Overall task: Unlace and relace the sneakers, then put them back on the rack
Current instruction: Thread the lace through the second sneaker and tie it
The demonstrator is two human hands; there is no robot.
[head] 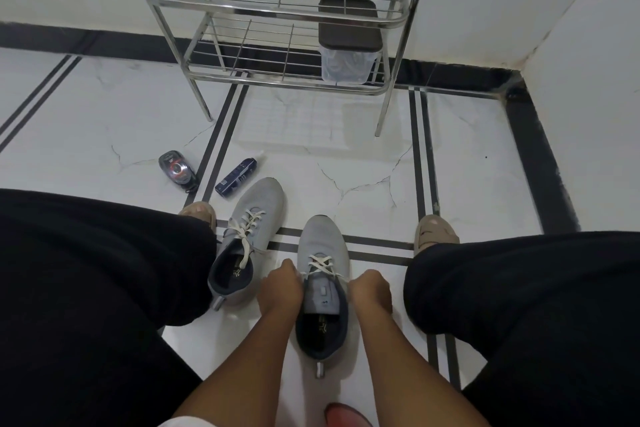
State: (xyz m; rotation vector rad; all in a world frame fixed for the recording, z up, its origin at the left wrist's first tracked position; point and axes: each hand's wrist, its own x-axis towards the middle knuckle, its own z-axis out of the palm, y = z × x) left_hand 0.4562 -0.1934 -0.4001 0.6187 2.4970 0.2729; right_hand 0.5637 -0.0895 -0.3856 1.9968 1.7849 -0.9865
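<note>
Right, both hands are down at the near grey knit sneaker (pixel 323 274) on the white marble-look floor (pixel 363 163): the left hand (pixel 282 284) is curled closed on the white lace (pixel 320 265) at its left side, the right hand (pixel 370 291) fisted on the lace at the other side. Just left of the left hand sits the second grey sneaker (pixel 247 239), laced, toe angled away. Beyond the knuckles stands the steel wire shoe rack (pixel 277 10), holding a clear plastic box with a dark lid (pixel 348 42) on its lower shelf.
</note>
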